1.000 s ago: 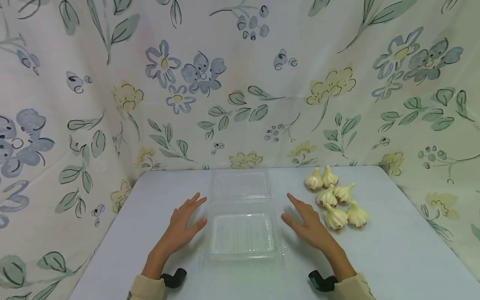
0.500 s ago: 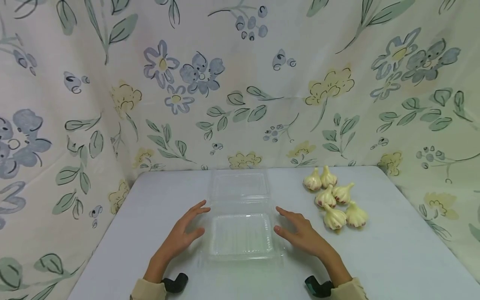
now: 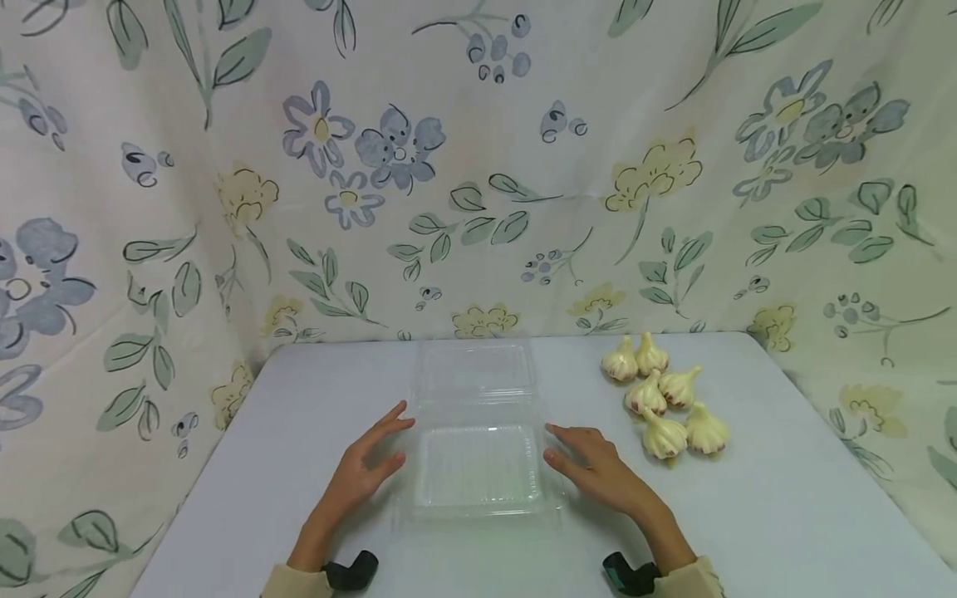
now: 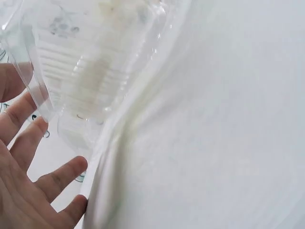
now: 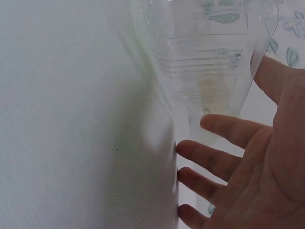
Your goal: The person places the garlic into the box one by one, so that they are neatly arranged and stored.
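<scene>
A clear plastic clamshell box (image 3: 478,469) lies opened out on the white table, its lid (image 3: 474,371) folded back toward the curtain. My left hand (image 3: 362,469) is at the left side of the base, fingers spread; in the left wrist view its fingertips overlap the clear wall (image 4: 90,71). On the opposite side is my right hand (image 3: 598,475), thumb and fingers extended along the base's edge. The right wrist view has that thumb by the box's rim and the other fingertips (image 5: 183,147) down at the tabletop. Neither hand grips anything.
Several garlic bulbs (image 3: 664,433) sit in a cluster on the table, beyond my right hand. A floral curtain (image 3: 478,166) hangs behind the table (image 3: 792,498) and along both sides. Dark wrist-worn devices (image 3: 353,571) show under both wrists.
Both hands have come down closer to the box's sides. The right hand has shifted left toward the base, most of it in the first half second. The garlic and box stay put.
</scene>
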`<state>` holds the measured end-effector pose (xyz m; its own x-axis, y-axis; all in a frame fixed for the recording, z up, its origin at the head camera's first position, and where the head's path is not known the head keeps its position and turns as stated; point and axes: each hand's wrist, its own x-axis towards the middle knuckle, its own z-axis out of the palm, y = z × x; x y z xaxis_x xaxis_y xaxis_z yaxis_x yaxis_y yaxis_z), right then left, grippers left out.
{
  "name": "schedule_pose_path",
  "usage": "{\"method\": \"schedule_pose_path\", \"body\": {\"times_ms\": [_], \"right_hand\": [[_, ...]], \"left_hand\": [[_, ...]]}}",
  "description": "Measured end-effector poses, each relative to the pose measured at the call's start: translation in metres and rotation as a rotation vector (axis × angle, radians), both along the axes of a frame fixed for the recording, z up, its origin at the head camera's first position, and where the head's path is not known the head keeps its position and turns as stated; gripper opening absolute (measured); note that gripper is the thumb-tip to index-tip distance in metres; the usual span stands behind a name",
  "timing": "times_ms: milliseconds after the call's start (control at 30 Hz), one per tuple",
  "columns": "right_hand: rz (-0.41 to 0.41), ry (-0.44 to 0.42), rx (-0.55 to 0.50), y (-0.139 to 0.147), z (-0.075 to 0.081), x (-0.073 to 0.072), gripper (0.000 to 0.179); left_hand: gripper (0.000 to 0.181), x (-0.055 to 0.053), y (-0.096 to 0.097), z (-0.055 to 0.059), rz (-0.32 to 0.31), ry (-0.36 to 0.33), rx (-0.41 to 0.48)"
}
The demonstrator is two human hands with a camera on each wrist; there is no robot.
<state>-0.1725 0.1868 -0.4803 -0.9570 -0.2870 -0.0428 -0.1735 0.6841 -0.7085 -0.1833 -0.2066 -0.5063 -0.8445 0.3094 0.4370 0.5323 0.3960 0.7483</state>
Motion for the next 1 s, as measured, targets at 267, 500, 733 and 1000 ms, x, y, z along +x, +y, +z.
{"method": "schedule_pose_path", "body": {"times_ms": [267,500,733,1000], "right_hand": [[-0.016,0.002,0.001,-0.0010,-0.0020,0.0007,0.055],[-0.019,0.017,-0.006,0.0003,-0.0043,0.0006,0.053],[-0.015,0.031,-0.013,0.0012,-0.0045,-0.0009,0.052],[-0.005,0.056,-0.034,0.0047,-0.0050,-0.0019,0.055]], "left_hand": [[0.048,0.0011,0.0022,-0.0085,0.021,0.055,0.047],[0.049,0.0039,0.0059,-0.0081,-0.007,0.093,0.094],[0.048,0.0040,0.0049,-0.0097,-0.018,0.078,0.095],[0.050,0.0058,0.0038,-0.0095,-0.023,0.055,0.099]]}}
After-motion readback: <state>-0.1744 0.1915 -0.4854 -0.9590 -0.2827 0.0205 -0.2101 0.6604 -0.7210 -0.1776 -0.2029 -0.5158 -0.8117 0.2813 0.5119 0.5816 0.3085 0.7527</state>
